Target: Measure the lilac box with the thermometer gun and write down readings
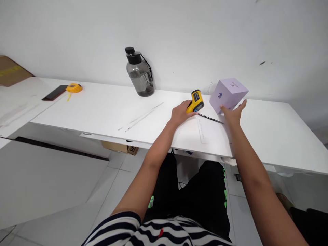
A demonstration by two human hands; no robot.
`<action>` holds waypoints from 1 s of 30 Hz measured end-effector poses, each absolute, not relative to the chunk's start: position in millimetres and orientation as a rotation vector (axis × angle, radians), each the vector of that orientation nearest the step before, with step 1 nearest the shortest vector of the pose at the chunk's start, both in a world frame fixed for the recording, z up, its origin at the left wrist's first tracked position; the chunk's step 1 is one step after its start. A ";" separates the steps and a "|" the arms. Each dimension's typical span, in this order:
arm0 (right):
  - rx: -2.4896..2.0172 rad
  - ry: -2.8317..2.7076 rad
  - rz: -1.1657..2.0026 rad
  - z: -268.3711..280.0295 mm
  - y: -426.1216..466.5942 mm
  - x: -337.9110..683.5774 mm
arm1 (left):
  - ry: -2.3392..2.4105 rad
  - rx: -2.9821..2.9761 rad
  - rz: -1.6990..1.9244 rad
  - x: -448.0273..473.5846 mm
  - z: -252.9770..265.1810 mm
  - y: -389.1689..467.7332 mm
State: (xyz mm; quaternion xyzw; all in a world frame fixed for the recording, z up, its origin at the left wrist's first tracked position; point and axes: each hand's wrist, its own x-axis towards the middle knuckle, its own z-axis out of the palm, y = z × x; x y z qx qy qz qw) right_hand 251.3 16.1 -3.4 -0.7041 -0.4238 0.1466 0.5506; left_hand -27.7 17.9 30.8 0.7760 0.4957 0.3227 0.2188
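A yellow-and-black infrared thermometer is in my left hand, its fingers closed around the grip. To the right stands a lilac box with small dark markings. My right hand is at the near side of this box, thumb and fingers spread apart; the thumb looks to be against its front face, though firm contact is hard to tell. A thin dark pen lies on the table between my hands. Below the pen is a narrow slip of white paper with faint writing.
A large grey bottle with a black lid stands by the wall. Left along the white table are a yellow tape measure, a dark flat case and a cardboard box. Another carton sits under the table.
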 end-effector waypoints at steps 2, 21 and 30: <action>-1.682 -0.952 0.391 -11.4 26.6 248.2 | 1.168 1.922 1.181 -17.2 24.0 15.0; -1.332 -1.220 0.383 -9.5 12.2 206.8 | 0.878 1.345 1.370 1.2 23.6 3.6; -1.374 -1.252 0.340 -16.2 6.5 213.3 | 0.933 1.492 1.351 6.1 8.1 7.2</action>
